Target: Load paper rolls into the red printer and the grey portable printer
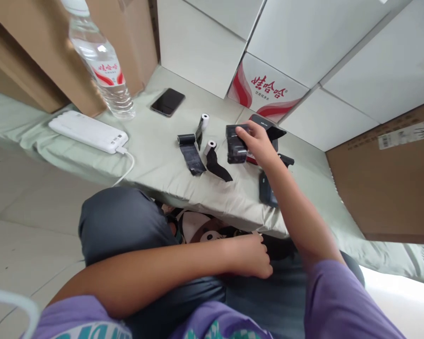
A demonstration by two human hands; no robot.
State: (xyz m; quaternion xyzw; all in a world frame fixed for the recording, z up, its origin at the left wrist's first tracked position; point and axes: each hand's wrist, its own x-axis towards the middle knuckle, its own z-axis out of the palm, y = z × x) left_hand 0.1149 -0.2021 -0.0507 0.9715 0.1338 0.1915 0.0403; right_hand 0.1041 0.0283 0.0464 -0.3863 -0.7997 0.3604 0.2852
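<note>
My right hand (257,141) grips a black, shiny rectangular plastic piece (236,149) above the cloth-covered surface. Beneath and behind that hand lies a red and black case (260,121), partly covered by the fingers. To the left of the piece are small rolls with dark strips: one black roll (186,139) with its strip unrolled, and two white-cored rolls (205,117), (210,146). A dark object (266,189) sits beside my right forearm, half hidden. My left hand (252,256) rests closed over my lap, its fingers curled, with nothing showing in it.
On the left stand a water bottle (106,75) and a white power bank (88,132) with a cable. A phone (168,102) lies farther back. White boxes (205,47) form the back wall; a brown carton (392,183) stands right. The pale green cloth (155,165) has a front edge above my knees.
</note>
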